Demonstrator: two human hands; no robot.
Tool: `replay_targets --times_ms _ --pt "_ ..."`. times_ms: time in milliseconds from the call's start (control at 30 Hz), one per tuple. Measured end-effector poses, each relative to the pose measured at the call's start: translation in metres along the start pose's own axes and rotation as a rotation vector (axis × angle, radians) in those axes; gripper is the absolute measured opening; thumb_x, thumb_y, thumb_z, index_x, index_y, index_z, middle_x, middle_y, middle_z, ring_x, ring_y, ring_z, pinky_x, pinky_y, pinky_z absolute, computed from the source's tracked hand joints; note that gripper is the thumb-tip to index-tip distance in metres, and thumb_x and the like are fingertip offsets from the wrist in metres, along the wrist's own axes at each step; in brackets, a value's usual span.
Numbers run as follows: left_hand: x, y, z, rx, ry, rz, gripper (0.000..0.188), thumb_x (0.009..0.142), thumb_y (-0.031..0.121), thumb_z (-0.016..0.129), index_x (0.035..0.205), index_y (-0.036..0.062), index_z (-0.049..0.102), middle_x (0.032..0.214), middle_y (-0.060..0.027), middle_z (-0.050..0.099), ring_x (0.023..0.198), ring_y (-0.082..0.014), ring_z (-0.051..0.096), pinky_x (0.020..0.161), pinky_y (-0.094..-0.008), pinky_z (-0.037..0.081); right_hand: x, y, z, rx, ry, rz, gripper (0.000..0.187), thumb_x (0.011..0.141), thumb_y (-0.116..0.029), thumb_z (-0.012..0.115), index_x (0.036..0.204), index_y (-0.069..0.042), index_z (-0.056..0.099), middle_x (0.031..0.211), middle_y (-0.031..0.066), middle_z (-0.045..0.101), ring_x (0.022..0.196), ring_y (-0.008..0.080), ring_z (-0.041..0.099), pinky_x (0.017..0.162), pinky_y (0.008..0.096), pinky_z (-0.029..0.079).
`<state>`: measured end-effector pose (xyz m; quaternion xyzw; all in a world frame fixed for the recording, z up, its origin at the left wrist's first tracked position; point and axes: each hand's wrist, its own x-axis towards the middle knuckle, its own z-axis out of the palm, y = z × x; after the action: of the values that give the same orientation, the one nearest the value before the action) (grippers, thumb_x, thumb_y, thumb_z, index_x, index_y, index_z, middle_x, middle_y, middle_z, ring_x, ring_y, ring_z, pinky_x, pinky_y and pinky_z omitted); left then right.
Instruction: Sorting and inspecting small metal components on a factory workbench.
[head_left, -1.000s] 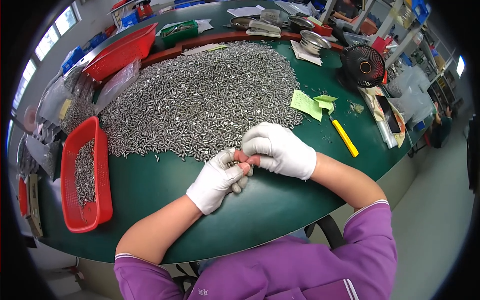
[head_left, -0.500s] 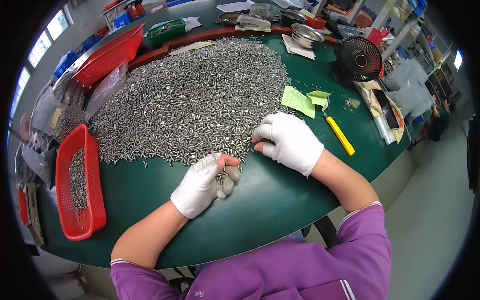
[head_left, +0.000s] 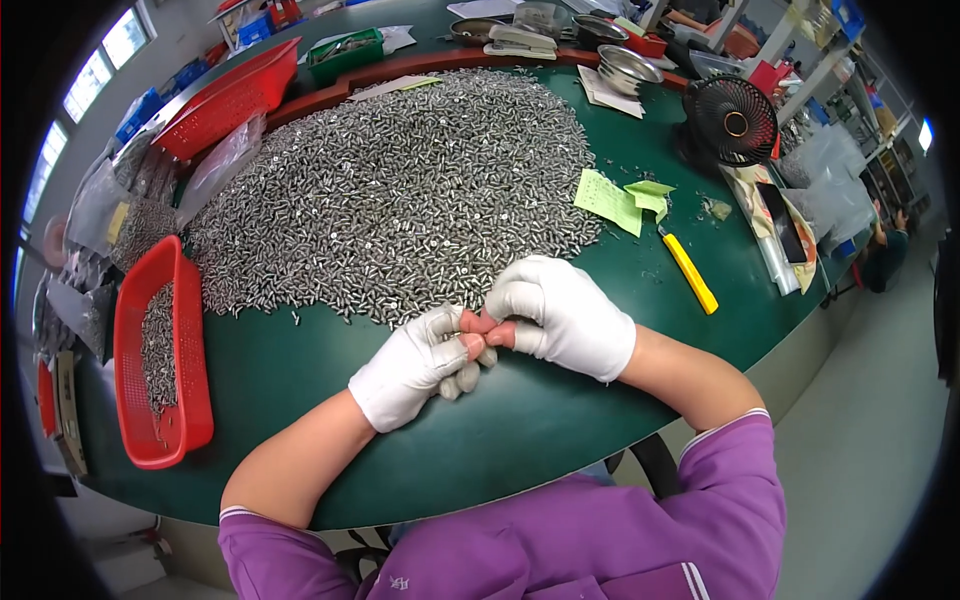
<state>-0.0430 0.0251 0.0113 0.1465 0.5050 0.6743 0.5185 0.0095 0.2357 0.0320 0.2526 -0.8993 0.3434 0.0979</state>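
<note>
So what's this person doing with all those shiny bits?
The person, in white gloves, has the left hand and right hand together at the near edge of a big pile of small metal parts on the green table. Their bare fingertips meet; I can't tell what's between them. More parts lie in the red basket on the left.

Fingers (head_left: 503, 336) together near metal pieces (head_left: 400, 190), grip unclear

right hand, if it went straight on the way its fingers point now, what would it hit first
Likely the left hand: its bare fingertips sit against or just short of those of the right hand; depth there is unclear.
</note>
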Motion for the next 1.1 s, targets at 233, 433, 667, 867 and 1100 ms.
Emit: replay_targets --times_ms 233,433,667,867,1100 --pt "0.001 -0.005 -0.004 0.015 0.05 -0.018 0.025 0.092 0.029 0.062 0.103 0.0067 0.058 0.084 -0.0012 0.06 0.064 -0.0066 0.052 0.052 -0.0185 0.04 0.002 0.0 -0.002 0.062 0.027 0.007 0.013 0.078 -0.017 0.069 0.089 -0.011 0.067 0.086 0.0068 0.063 0.084 0.028 0.061 0.074 0.0384 0.05" --pt "-0.001 -0.008 -0.009 -0.064 -0.016 0.046 0.036 0.094 0.041 0.057 0.109 0.0075 0.057 0.09 -0.0035 0.061 0.065 -0.0098 0.052 0.053 -0.0199 0.04 0.002 0.017 -0.009 -0.285 -0.02 0.09 0.01 0.077 -0.016 0.069 0.087 -0.011 0.067 0.086 0.0044 0.062 0.083 0.0264 0.06 0.072 0.0381 0.049" --pt "-0.001 -0.007 -0.006 -0.112 -0.002 0.052 0.035 0.095 0.04 0.056 0.108 0.0081 0.057 0.091 -0.0039 0.061 0.066 -0.0097 0.052 0.053 -0.0198 0.04 0.001 0.019 -0.003 -0.388 -0.118 0.091 0.01 0.077 -0.017 0.068 0.085 -0.011 0.066 0.085 0.0063 0.06 0.083 0.0275 0.059 0.072 0.0394 0.049" --pt "0.001 -0.011 -0.008 -0.08 -0.005 0.099 0.033 0.091 0.037 0.064 0.105 0.0081 0.054 0.089 -0.0027 0.061 0.063 -0.008 0.05 0.053 -0.0194 0.039 0.001 0.011 0.0 -0.271 -0.005 0.07 0.012 0.079 -0.015 0.066 0.089 -0.009 0.062 0.086 0.0073 0.06 0.082 0.0286 0.059 0.072 0.0395 0.049" --pt "0.001 -0.005 -0.002 0.011 0.033 -0.018 0.027 0.091 0.028 0.065 0.103 0.0069 0.054 0.088 -0.0035 0.06 0.062 -0.0074 0.05 0.052 -0.0193 0.039 0.0 -0.007 0.005 -0.089 0.028 -0.08 0.018 0.077 -0.013 0.069 0.092 -0.009 0.062 0.089 0.0078 0.061 0.083 0.0308 0.059 0.07 0.0399 0.049"
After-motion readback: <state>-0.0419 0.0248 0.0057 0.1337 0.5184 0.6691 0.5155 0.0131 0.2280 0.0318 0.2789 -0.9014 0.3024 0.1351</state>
